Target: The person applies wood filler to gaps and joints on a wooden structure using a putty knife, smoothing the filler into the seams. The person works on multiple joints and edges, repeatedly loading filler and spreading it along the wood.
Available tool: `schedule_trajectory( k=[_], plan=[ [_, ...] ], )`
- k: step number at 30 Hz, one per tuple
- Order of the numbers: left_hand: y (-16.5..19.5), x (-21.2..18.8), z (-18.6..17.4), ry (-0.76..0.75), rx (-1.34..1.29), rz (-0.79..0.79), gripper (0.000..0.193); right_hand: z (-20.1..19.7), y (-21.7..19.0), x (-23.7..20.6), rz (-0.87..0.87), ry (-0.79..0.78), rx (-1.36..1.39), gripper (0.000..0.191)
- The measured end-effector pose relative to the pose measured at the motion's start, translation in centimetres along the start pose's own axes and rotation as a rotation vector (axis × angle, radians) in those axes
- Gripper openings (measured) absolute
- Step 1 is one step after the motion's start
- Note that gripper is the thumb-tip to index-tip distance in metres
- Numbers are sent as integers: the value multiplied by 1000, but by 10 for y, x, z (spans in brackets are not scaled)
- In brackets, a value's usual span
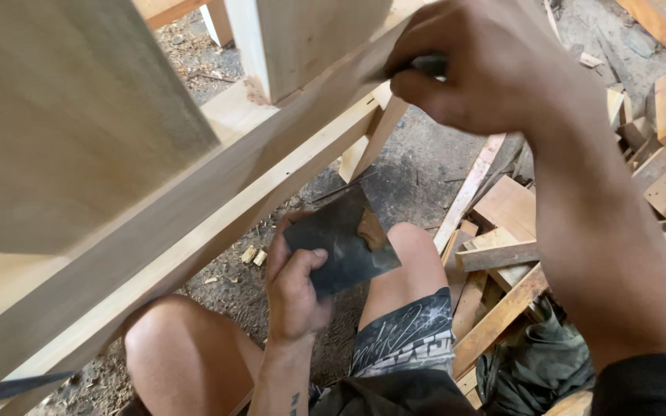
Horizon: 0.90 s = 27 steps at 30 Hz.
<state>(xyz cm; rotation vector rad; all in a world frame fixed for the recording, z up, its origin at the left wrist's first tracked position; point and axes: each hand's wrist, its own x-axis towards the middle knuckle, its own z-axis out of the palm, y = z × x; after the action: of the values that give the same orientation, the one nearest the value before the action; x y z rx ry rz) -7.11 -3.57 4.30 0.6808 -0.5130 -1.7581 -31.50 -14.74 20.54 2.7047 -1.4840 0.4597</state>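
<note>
Filling the right of the frame, the right hand [487,65] is pinching a small tool against the wooden rail [217,192]; it could slip. Lower centre, the left hand [294,289] is gripping a putty-smeared metal scraper [344,243], risking drips.

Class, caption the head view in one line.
Left hand holds a dark putty blade; right hand works the wooden rail.

The right hand [487,73] hides most of a small, perhaps metal, tool [429,65] it grips.
</note>
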Motion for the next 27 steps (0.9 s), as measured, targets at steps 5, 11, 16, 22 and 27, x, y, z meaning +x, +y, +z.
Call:
schedule_trajectory(
  k=[5, 11, 16, 22, 27],
  plan=[
    [14, -2, -14, 132, 24, -9, 46, 21, -7, -20, -156, 321, 6, 16],
    [16, -2, -19, 128, 8, -1, 48, 72, 2, -13, -175, 630, -55, 23],
    [17, 1, -25, 131, -41, -7, 48, 101, -2, -15, -104, 707, -74, 27],
    [19, 6, -26, 163, 7, -12, 49, 72, 5, -7, -41, 456, -78, 20],
    [20, -1, -19, 65, 63, -10, 46, 24, 1, -8, -157, 143, -121, 12]
  ],
)
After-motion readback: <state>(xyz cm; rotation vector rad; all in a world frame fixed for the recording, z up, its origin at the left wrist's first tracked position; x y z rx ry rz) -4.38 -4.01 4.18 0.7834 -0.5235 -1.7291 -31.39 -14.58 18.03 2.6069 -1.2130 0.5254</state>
